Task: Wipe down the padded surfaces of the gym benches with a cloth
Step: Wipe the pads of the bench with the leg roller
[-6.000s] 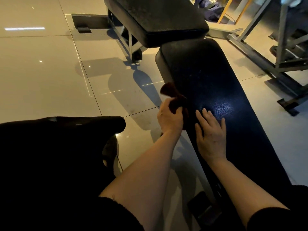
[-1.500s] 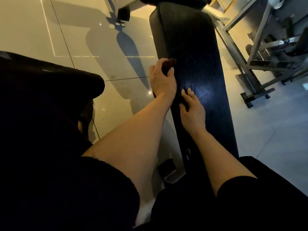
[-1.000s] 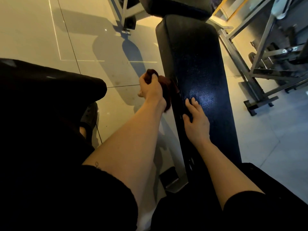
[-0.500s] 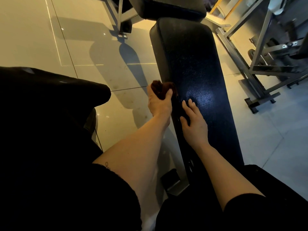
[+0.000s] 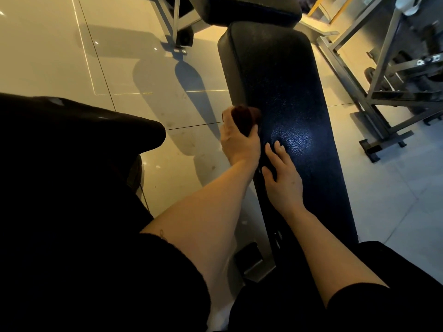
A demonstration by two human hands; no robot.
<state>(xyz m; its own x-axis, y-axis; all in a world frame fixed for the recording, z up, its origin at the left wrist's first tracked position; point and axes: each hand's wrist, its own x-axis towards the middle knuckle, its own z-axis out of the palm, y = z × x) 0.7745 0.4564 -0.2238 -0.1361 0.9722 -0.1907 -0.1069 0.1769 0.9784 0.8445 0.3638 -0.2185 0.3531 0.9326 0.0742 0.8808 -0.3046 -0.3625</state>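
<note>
A long black padded bench [image 5: 282, 87] runs away from me down the middle of the view. My left hand [image 5: 237, 142] grips a bunched dark red cloth [image 5: 244, 118] against the left side edge of the pad. My right hand [image 5: 281, 178] lies flat on the pad's top with fingers straight, just right of the left hand. A second black padded seat [image 5: 251, 9] sits beyond the far end of the bench.
Another dark padded bench [image 5: 79, 130] fills the left foreground. A metal rack frame [image 5: 374, 92] with weights stands on the right. Glossy floor tiles [image 5: 134, 68] lie between the benches. A metal bench foot [image 5: 249, 259] sits on the floor below my arms.
My left hand with the cloth has rubbed back and forth along the pad's left edge. My right hand has stayed flat on the pad. The view shifted slightly.
</note>
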